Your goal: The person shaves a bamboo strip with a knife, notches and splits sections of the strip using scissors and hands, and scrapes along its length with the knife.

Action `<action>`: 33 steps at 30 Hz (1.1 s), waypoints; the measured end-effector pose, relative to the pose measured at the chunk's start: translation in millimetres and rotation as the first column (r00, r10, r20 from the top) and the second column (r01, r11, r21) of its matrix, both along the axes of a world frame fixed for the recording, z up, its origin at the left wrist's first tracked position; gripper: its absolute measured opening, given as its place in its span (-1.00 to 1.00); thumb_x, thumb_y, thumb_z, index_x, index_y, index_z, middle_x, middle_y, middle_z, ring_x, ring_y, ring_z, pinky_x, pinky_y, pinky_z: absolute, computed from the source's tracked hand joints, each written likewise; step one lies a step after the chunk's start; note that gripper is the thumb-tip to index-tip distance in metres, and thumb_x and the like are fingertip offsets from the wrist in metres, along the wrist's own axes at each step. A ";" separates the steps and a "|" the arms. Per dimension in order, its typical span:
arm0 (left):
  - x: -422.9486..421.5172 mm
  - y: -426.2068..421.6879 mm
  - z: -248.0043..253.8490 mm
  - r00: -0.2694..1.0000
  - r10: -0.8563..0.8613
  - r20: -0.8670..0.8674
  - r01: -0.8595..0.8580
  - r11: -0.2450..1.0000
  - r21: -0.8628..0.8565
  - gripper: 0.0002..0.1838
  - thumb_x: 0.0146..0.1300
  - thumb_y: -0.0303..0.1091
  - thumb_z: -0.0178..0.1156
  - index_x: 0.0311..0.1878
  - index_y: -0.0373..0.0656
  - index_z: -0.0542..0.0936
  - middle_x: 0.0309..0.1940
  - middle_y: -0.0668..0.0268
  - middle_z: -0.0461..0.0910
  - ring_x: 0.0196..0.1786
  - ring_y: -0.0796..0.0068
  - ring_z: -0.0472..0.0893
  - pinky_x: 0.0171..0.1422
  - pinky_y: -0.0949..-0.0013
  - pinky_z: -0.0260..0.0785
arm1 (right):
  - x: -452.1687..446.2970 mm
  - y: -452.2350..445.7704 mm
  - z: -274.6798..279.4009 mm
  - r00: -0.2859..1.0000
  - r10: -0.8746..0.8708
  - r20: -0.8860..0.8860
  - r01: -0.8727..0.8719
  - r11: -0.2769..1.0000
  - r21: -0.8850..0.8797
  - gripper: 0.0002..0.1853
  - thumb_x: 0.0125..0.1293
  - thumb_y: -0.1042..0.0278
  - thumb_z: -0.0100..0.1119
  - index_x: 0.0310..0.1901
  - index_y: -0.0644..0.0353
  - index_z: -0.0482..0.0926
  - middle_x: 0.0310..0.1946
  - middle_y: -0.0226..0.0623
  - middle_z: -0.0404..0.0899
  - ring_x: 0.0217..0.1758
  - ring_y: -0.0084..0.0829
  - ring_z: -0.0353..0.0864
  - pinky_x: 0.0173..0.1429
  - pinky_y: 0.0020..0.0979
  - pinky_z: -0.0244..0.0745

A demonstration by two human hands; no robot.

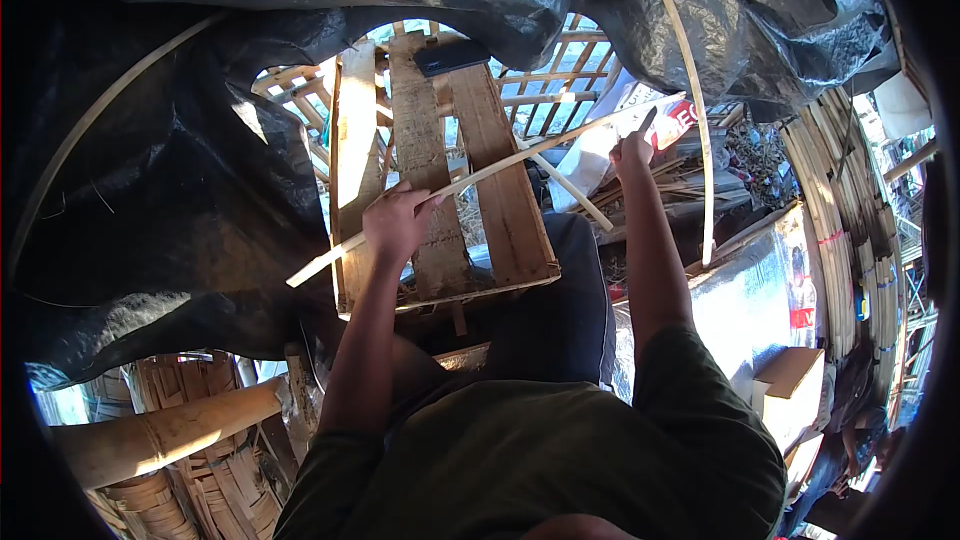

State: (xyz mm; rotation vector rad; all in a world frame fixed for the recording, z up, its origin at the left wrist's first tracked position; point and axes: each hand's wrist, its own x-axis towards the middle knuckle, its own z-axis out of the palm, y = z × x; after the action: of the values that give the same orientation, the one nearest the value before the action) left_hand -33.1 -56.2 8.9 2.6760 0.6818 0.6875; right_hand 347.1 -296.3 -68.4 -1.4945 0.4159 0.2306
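Note:
A long pale strip of bamboo or wood slants across a slatted wooden crate, its lower end at the left and its far end at the upper right. My left hand is wrapped round the strip above the crate's left part. Farther out to the right, my right hand is closed on the handle of a dark-bladed knife, whose blade points up beside the strip's far end. A dark flat object lies on the far end of the crate.
Black plastic sheeting hangs at the left and overhead. A curved strip stands at the right. Bundled bamboo strips and a cardboard box are farther right; a thick bamboo pole lies lower left.

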 end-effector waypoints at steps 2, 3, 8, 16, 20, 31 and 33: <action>0.4 1.3 -3.9 0.999 -0.001 0.039 0.000 1.000 0.020 -0.74 0.21 0.01 0.31 -0.35 0.05 0.74 -0.52 0.33 0.48 -0.40 0.27 0.60 -0.30 0.22 0.43 | -18.6 13.6 -10.1 0.994 0.048 0.096 -0.021 0.964 -0.266 -0.68 0.44 0.16 -0.05 -0.29 0.24 0.54 -0.62 -0.22 0.48 -0.64 -0.35 0.49 -0.58 -0.28 0.43; 0.4 1.5 -6.1 0.997 -0.004 0.076 0.001 0.999 0.035 -0.74 0.21 0.01 0.31 -0.35 0.05 0.74 -0.53 0.33 0.47 -0.40 0.27 0.60 -0.30 0.22 0.43 | -49.5 25.2 -5.4 0.956 0.294 0.020 -0.266 0.891 -0.368 -0.71 0.43 0.17 -0.04 -0.28 0.21 0.53 -0.60 -0.27 0.47 -0.63 -0.39 0.47 -0.57 -0.30 0.43; -1.0 2.5 -1.0 1.000 -0.004 0.000 0.004 1.000 -0.003 -0.75 0.21 0.00 0.32 -0.35 0.04 0.73 -0.52 0.34 0.48 -0.40 0.26 0.60 -0.30 0.21 0.42 | -35.6 -0.9 34.5 0.928 0.373 -0.017 -0.365 0.896 -0.253 -0.79 0.40 0.25 -0.09 -0.36 0.14 0.43 -0.58 -0.38 0.39 -0.64 -0.46 0.40 -0.64 -0.36 0.33; 0.4 1.3 -0.1 0.999 -0.023 0.049 0.023 1.000 0.002 -0.72 0.22 0.00 0.32 -0.41 0.01 0.70 -0.55 0.33 0.45 -0.42 0.26 0.59 -0.33 0.19 0.39 | -46.6 9.7 18.4 0.956 0.291 0.021 -0.281 0.936 -0.212 -0.69 0.48 0.16 -0.03 -0.12 0.31 0.45 -0.61 -0.30 0.42 -0.67 -0.35 0.48 -0.69 -0.38 0.35; 4.1 3.0 0.8 1.000 -0.013 0.008 0.013 1.000 0.010 -0.72 0.21 0.01 0.31 -0.43 0.03 0.69 -0.56 0.34 0.45 -0.44 0.27 0.58 -0.34 0.19 0.38 | -61.4 17.7 22.0 0.801 0.598 -0.032 -0.587 0.773 -0.240 -0.70 0.53 0.16 -0.14 -0.17 0.23 0.45 -0.65 -0.39 0.33 -0.74 -0.50 0.34 -0.69 -0.41 0.38; 1.1 1.1 -4.1 0.993 -0.019 0.114 0.008 0.995 0.100 -0.69 0.22 0.05 0.30 -0.44 0.04 0.68 -0.55 0.35 0.45 -0.39 0.28 0.59 -0.32 0.21 0.39 | -47.3 -5.4 24.6 0.985 0.120 0.127 -0.048 0.885 -0.463 -0.63 0.53 0.16 -0.16 -0.18 0.35 0.47 -0.56 -0.15 0.52 -0.63 -0.32 0.52 -0.64 -0.33 0.49; 1.5 1.0 -1.2 1.000 0.009 -0.006 -0.009 1.000 0.000 -0.69 0.22 0.06 0.29 -0.42 0.04 0.69 -0.54 0.35 0.46 -0.39 0.28 0.59 -0.32 0.21 0.39 | -75.5 0.7 13.3 0.891 0.447 -0.081 -0.450 0.892 -0.035 -0.65 0.53 0.08 -0.10 -0.26 0.22 0.45 -0.62 -0.31 0.39 -0.69 -0.41 0.40 -0.66 -0.34 0.37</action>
State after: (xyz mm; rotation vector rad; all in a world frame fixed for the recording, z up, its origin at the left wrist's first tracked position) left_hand -31.6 -55.2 7.6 2.6770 0.6964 0.6823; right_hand 271.6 -295.5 -55.2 -1.6253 0.1245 0.6460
